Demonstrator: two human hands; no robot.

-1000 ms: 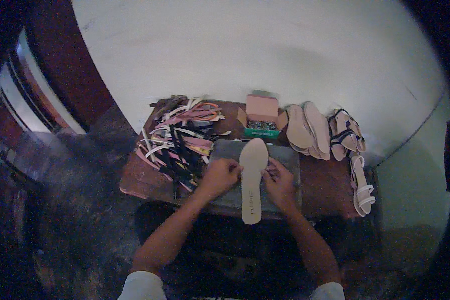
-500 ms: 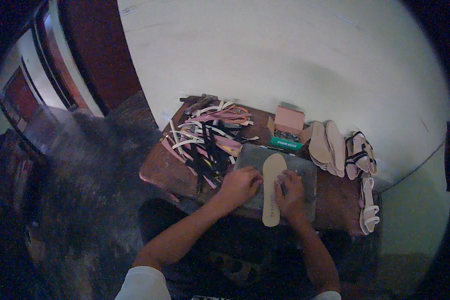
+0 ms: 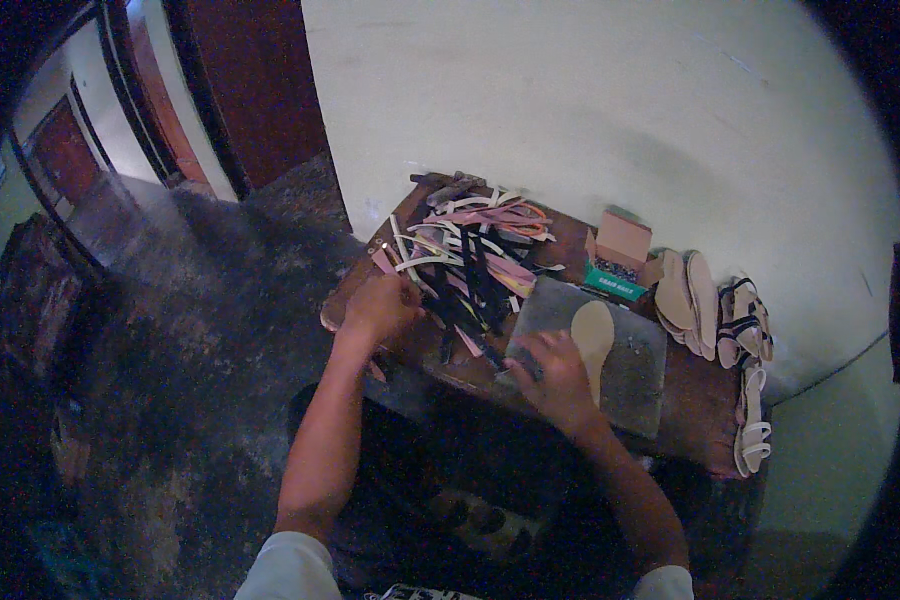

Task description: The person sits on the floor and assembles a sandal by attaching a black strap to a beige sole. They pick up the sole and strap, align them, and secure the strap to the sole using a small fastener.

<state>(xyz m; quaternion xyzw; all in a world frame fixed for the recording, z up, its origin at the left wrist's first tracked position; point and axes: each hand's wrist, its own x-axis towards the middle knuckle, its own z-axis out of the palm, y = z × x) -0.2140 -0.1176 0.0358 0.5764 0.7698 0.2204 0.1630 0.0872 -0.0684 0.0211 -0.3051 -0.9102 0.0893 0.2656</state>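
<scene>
A pale beige shoe sole [image 3: 592, 338] lies upright in view on a dark grey slab [image 3: 634, 385]. My right hand [image 3: 558, 385] is over the slab's left side, covering part of the sole's lower end. Its fingers are curled around something dark that I cannot make out. My left hand [image 3: 380, 312] is at the near left of a heap of cut straps [image 3: 470, 255], coloured black, white and pink. Its fingers are bent at the straps' edge, and what they hold is hidden.
A brown wooden table [image 3: 695, 430] stands against a pale wall. Behind the slab sits an open green box [image 3: 615, 283] of small dark pieces. To the right are several beige soles [image 3: 687, 305], black-strapped sandals [image 3: 745, 320] and a white-strapped sandal [image 3: 753, 420].
My left hand has left the sole's side and reached left to the straps. My right hand has shifted off the sole's right edge to its left. The whole view has swung left.
</scene>
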